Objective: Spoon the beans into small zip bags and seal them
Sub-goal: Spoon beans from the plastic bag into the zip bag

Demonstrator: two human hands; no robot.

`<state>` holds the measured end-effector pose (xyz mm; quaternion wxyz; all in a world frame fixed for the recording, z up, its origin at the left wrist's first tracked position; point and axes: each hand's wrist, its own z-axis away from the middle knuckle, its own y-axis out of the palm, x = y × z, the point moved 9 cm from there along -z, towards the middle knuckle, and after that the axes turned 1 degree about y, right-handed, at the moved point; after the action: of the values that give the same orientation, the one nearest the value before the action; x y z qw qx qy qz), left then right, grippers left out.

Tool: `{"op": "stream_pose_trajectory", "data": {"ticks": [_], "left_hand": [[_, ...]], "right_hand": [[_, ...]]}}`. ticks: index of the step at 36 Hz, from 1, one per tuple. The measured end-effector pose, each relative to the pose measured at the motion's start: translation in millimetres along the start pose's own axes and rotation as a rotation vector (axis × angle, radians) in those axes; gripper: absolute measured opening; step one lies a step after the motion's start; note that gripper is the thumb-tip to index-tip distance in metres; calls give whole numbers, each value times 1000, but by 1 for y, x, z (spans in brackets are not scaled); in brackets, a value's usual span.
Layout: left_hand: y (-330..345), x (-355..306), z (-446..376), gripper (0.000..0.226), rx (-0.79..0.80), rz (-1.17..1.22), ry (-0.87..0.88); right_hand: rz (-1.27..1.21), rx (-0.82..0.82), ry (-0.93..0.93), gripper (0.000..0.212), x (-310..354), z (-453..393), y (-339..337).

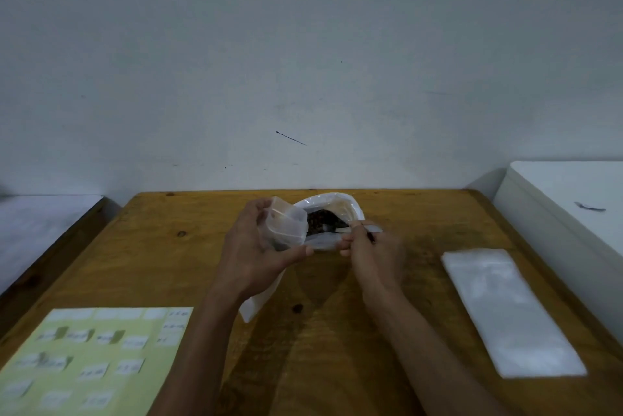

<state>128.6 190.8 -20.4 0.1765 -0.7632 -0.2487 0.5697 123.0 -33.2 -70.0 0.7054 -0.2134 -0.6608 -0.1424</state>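
One big white bag (340,210) of dark beans (320,218) sits open at the far middle of the wooden table (404,223); one small clear zip bag (285,225), mouth open, is gripped in the left hand (256,254) right against it. The right hand (371,252) pinches one spoon (332,229) reaching into the beans. One stack of flat clear bags (509,311) lies right, one green label sheet (91,358) near left.

Plain pale grey-white painted wall (303,45) filling the upper half of the frame, faint dark scuff marks (290,138) at centre, brown knotted wooden counter (337,331) below, white surfaces at both side edges, dim flat light
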Motion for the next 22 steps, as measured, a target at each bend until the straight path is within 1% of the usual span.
{"op": "stream_pose_trajectory", "data": {"ticks": [3, 5, 7, 11, 17, 19, 22], "left_hand": [[1, 0, 0, 102, 5, -11, 8], [1, 0, 0, 101, 9, -18, 9], [0, 0, -1, 101, 10, -25, 14], [1, 1, -2, 103, 24, -69, 12], [2, 5, -4, 106, 50, -179, -8], [3, 6, -4, 105, 65, -193, -8], [4, 5, -2, 104, 77, -195, -4]], "right_hand": [[-186, -41, 142, 19, -13, -3, -1], [-268, -57, 171, 17, -14, -5, -6], [-330, -53, 161, 13, -9, -6, -12], [-403, -26, 120, 11, 3, -5, -23], [-451, 54, -12, 21, 32, 5, -33], [-411, 103, -65, 20, 41, 10, -30], [-266, 169, -194, 19, 50, 19, -26]]}}
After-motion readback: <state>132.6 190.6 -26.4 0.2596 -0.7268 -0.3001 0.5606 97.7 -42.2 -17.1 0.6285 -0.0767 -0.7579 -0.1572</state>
